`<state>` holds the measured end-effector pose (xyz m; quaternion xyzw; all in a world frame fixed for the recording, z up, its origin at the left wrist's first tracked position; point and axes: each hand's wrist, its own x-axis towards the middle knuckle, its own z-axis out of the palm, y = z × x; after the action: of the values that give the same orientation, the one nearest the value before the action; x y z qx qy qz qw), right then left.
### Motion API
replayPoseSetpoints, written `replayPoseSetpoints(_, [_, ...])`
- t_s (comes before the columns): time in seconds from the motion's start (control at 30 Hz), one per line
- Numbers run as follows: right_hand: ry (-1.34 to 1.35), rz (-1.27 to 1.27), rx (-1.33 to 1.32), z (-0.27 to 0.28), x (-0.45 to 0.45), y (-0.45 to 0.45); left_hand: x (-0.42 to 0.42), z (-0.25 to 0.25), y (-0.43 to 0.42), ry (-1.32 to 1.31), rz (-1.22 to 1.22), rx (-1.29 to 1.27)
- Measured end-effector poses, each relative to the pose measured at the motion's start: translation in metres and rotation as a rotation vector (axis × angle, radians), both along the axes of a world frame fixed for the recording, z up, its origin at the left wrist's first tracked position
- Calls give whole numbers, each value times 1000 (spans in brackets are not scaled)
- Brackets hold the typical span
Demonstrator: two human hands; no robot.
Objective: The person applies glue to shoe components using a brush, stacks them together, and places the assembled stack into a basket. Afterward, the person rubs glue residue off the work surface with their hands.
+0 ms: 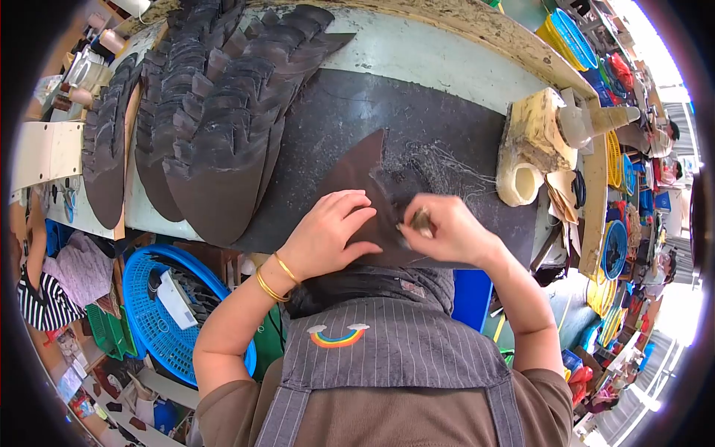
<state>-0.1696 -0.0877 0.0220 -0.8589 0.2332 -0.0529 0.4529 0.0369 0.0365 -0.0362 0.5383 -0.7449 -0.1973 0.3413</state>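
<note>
A dark brown, pointed leather-like piece (359, 165) lies on a dark work board (335, 108) in front of me. My left hand (328, 232) rests on its left part, fingers spread with the thumb apart. My right hand (453, 229) is closed around a short glue brush (421, 220), held at the right edge of the piece. Its tip is mostly hidden by the fingers. Pale, stringy glue threads (454, 167) lie on the board, right of the piece.
Overlapping stacks of similar dark pieces (223, 190) cover the left of the table. At the right stand a glue-crusted pot (519, 185), a crusted block (538, 130) and a nozzle bottle (577, 127). A blue basket (149, 328) sits below left. Another person's arm (36, 238) shows far left.
</note>
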Motion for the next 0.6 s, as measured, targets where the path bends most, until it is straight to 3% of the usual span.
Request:
replayPoseSetpoints(0.2, [16,-111,58,6,-22,12,2,1,-12,-226,128,-54])
replayPoseSetpoints(0.33, [108,-187,102,18,-42,-6,0,2,-16,-224,243,-1])
replayPoseSetpoints(0.4, [-209,-358,194,18,-19,-21,-1,4,-20,-205,328,37])
replayPoseSetpoints(0.53, [-517,-227,-76,-8,42,-56,1,6,-26,-113,392,103])
replayPoseSetpoints(0.6, [-458,-119,-204,-23,58,-61,2,4,-27,-108,403,103])
